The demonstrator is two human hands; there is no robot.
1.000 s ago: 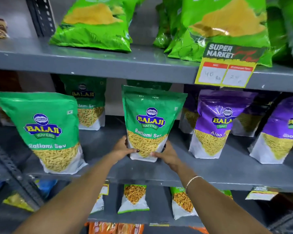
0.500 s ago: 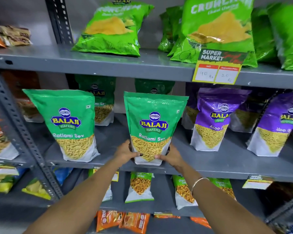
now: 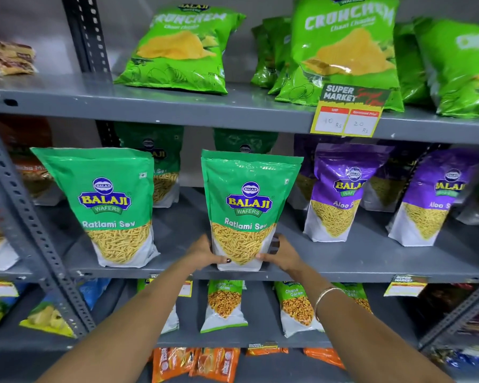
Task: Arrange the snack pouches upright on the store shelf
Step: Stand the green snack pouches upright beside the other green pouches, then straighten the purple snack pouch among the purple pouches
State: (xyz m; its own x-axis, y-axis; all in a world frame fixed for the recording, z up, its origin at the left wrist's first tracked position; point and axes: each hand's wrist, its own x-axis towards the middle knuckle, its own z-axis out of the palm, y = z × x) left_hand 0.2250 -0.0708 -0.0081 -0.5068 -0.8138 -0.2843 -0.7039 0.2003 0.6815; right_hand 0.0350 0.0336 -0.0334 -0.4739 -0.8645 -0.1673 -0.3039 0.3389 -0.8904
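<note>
the grey shelf [image 3: 343, 261] runs across in front of me, with green bags [image 3: 343, 51] on the level above. on it, a green pouch [image 3: 108, 205] stands upright to the left and two purple pouches [image 3: 340, 189] stand to the right. between them stands the middle green pouch [image 3: 249, 205], upright at the front edge (label facing me). my left hand [image 3: 205, 252] and right hand [image 3: 282, 254] press its bottom corners, fingers curled around the sides, thumbs on the front.
</note>
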